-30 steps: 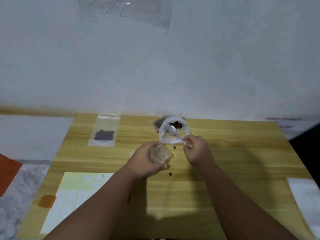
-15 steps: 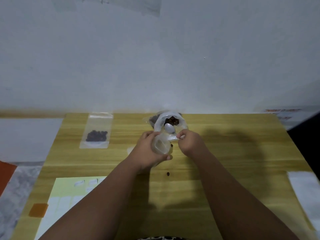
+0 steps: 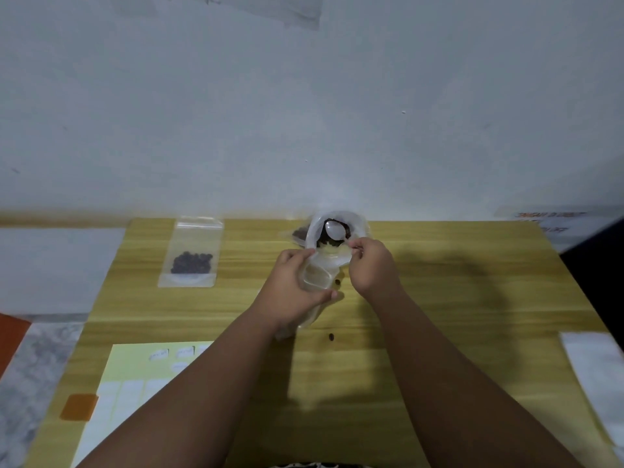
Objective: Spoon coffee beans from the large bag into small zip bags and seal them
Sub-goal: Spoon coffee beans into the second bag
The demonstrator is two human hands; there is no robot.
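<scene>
— While my right hand [image 3: 371, 268] pinches the spoon [image 3: 334, 230] by its handle, with the bowl in the mouth of the large bag [image 3: 314, 231] at the top centre of the bench [image 3: 456, 298], what worries you?

— Spills. My left hand [image 3: 290, 292] has its fingers [image 3: 297, 256] curled round the small zip bag [image 3: 315, 282], holding its mouth open just below the large bag. If that mouth sags, or the spoon tips on the way across, coffee beans [image 3: 332, 244] land on the wood. One loose bean [image 3: 331, 337] lies below my hands, and another dark speck [image 3: 337, 282] sits by the small bag's edge.

— Is the spoon loaded?

— I cannot tell; the bowl looks pale from here.

— Could the large bag go over?

— I judge so. It is soft plastic standing on its own, and a tug from the spoon could topple it.

— And around you?

— Pale wooden bench against a plain white wall [image 3: 304, 113]. A filled bag [image 3: 192, 255] lies flat at the bench's upper left. A sheet of labels [image 3: 135, 383] with an orange tab [image 3: 79, 407] is at lower left, and white paper [image 3: 594, 366] is at the right edge.
</scene>
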